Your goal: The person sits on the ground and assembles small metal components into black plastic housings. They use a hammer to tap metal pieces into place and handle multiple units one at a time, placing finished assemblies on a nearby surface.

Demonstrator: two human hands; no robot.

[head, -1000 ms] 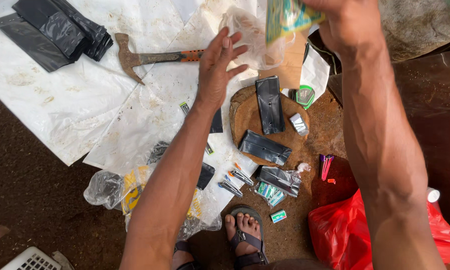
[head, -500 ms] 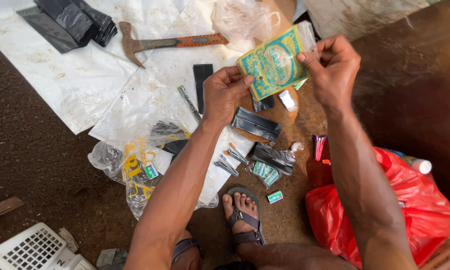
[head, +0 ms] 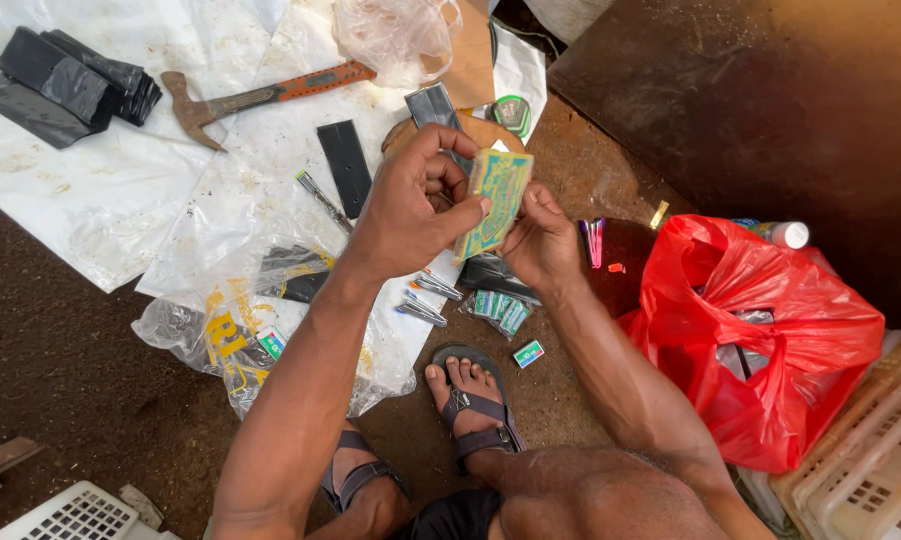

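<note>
Both my hands hold a small flat green and yellow packet upright in front of me. My left hand grips its left edge with thumb and fingers. My right hand pinches its lower right side. Under the hands, on the ground, lie several small green packets in clear wrap, one loose small green box, some silvery blades and black pouches.
A hammer with an orange handle and a stack of black pouches lie on white plastic sheeting. A red plastic bag sits at my right, beside a pale crate. My sandalled foot is below.
My hands came together and lower with the green packet. My left hand, empty and spread a second ago, now grips the packet. The view shifted.
</note>
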